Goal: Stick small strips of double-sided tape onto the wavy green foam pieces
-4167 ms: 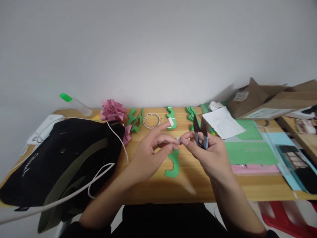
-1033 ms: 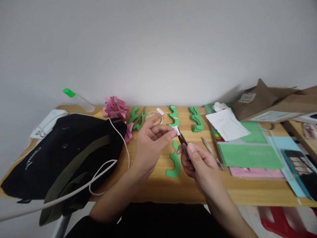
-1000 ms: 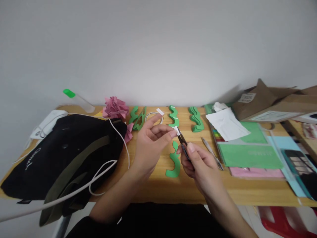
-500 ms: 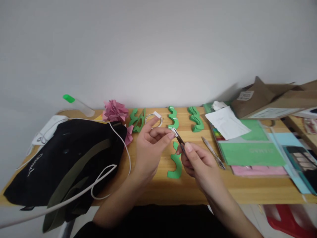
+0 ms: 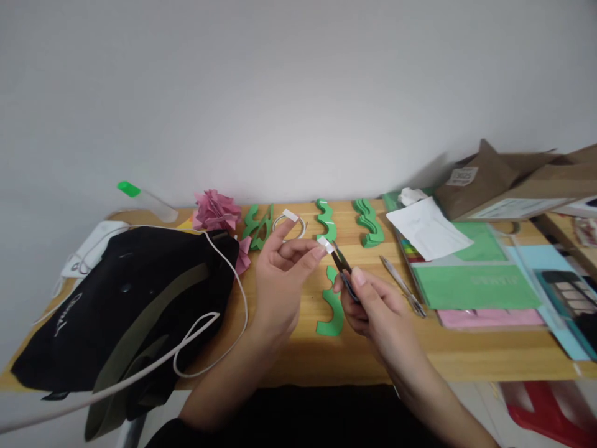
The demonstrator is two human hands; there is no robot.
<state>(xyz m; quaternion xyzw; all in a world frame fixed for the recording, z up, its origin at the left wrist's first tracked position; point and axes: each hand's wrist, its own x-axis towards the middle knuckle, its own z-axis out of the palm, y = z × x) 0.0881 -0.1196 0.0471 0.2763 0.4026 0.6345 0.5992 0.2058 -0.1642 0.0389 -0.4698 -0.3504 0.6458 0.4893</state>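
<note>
My left hand (image 5: 282,283) pinches a small white strip of tape (image 5: 326,244) between thumb and finger. Another short white piece (image 5: 290,214) clings to its raised fingertip. In my right hand (image 5: 377,308) is a pair of dark scissors (image 5: 344,270), blades parted and pointing at the pinched strip. Below them a wavy green paper cutout (image 5: 331,317) lies on the wooden table (image 5: 289,361), partly covered by my right fingers. Behind, a similar green cutout (image 5: 326,218) carries white strips, and a stack of green cutouts (image 5: 369,224) sits to its right. A ring-shaped roll of tape (image 5: 304,229) lies behind my left hand.
A black bag (image 5: 149,292) and a white cable (image 5: 245,305) occupy the left, near pink paper flowers (image 5: 217,211). On the right are a pen (image 5: 401,286), a white sheet (image 5: 426,230), green packets (image 5: 476,286) and a cardboard box (image 5: 513,180).
The scissor blades have spread wider and drawn slightly right, away from the white strip. My left hand keeps its pinch, almost in the same place.
</note>
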